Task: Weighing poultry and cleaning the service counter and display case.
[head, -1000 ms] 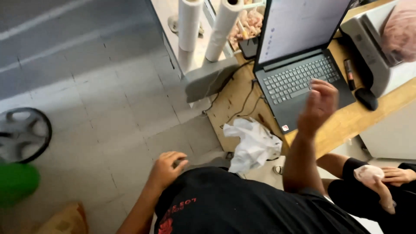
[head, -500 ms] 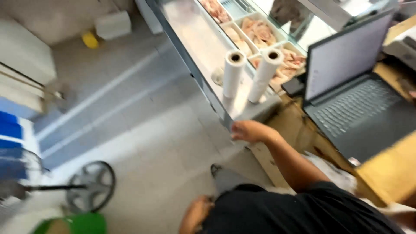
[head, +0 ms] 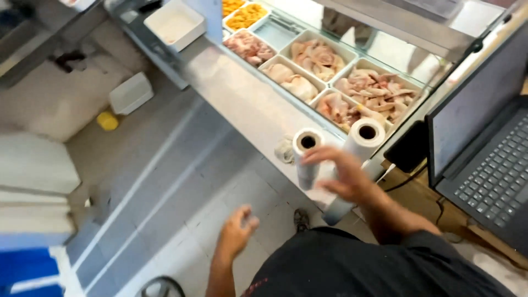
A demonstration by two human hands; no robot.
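My right hand (head: 336, 174) reaches out over two white upright rolls of thin bags, one roll (head: 306, 147) on the left and one roll (head: 364, 138) on the right, which stand at the near end of a steel counter (head: 242, 93). The fingers are spread and blurred; it holds nothing, and I cannot tell whether it touches a roll. My left hand (head: 237, 230) hangs lower over the floor, loosely curled and holding nothing.
Behind glass lie several trays of raw chicken pieces (head: 363, 91). An open laptop (head: 484, 148) stands on a wooden desk at the right. A white tub (head: 173, 23) sits at the counter's far end. White boxes (head: 33, 181) and a blue crate (head: 27, 269) stand at the left.
My view has swung from the laptop to the counter. My right hand left the keyboard and moved up to the two rolls. My left hand rose from my side.
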